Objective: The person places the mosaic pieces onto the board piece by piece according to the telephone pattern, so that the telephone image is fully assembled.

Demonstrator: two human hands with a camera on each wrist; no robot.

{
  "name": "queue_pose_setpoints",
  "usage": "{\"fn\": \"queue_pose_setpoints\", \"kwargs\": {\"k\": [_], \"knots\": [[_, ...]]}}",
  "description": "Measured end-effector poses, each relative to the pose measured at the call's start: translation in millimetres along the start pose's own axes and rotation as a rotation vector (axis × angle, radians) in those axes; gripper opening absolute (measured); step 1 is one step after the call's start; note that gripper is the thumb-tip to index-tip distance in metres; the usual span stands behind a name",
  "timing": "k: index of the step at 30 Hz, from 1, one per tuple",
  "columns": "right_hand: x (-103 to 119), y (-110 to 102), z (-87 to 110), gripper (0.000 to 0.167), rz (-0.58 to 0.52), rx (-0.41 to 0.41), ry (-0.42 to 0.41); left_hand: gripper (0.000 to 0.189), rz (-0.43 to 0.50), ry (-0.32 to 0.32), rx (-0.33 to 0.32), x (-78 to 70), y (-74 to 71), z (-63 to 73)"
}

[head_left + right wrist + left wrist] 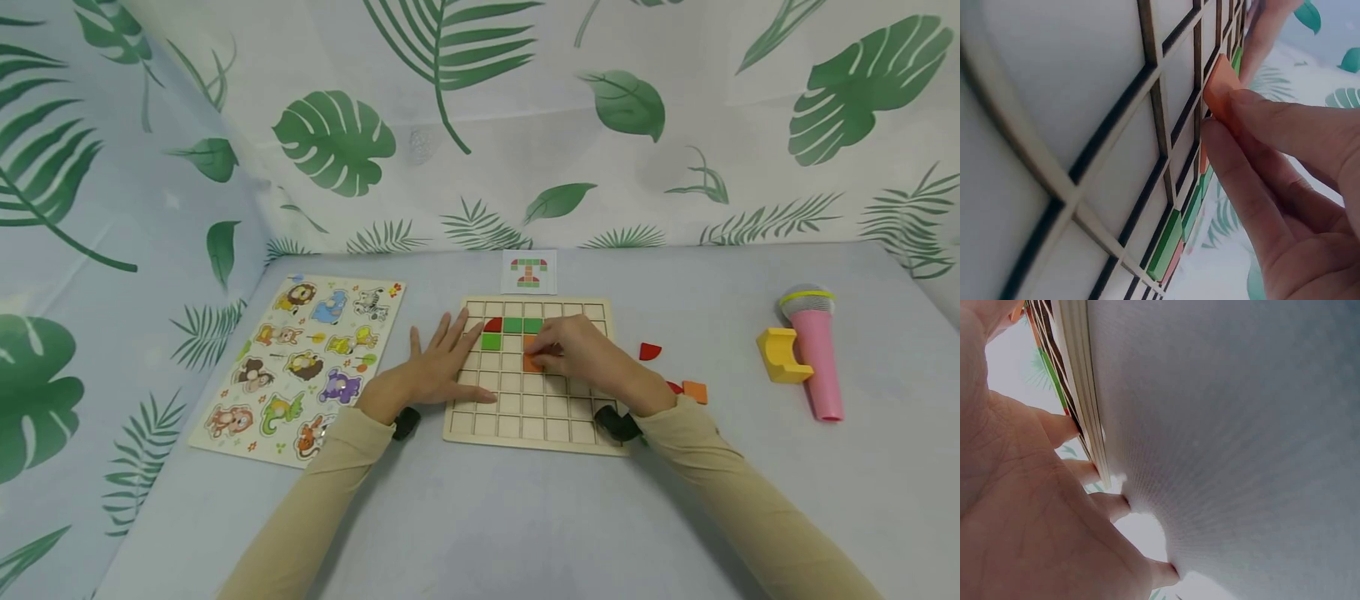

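A wooden grid board (500, 404) lies in the middle of the table. My right hand (585, 350) is over it, pinching an orange square tile (1222, 87) between thumb and fingertips; the right wrist view shows this tile tilted at the grid's dividers. In the grid's upper rows sit a red quarter-round tile (492, 325), green tiles (513, 325) and another orange tile (529, 341), partly hidden by my right fingers. My left hand (431, 371) lies spread over the board's left edge, its fingers straight, some on the board and some on the table cloth.
Behind the board lies a card (528, 287) printed with a red, green and orange pattern. Loose red (650, 352) and orange tiles (695, 392) are right of it. An animal puzzle (292, 375) lies left; a pink microphone (819, 367) and yellow block (780, 357) lie far right.
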State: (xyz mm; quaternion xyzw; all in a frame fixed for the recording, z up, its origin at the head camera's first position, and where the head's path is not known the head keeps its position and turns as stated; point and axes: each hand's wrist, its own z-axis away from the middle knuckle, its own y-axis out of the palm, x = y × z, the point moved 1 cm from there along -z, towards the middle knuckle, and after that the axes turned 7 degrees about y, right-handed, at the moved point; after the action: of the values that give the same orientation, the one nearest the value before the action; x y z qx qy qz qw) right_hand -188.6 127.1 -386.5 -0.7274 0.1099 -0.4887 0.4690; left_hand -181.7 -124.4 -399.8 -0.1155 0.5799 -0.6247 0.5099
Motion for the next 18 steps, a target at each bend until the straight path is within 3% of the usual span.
{"fn": "queue_pose_setpoints", "kwargs": {"k": [18], "knots": [[7.9,8.1,0.4,0.009,0.107,-0.058,-0.019,0.111,0.01,0.011,-0.002,0.0,-0.3,0.4]]}}
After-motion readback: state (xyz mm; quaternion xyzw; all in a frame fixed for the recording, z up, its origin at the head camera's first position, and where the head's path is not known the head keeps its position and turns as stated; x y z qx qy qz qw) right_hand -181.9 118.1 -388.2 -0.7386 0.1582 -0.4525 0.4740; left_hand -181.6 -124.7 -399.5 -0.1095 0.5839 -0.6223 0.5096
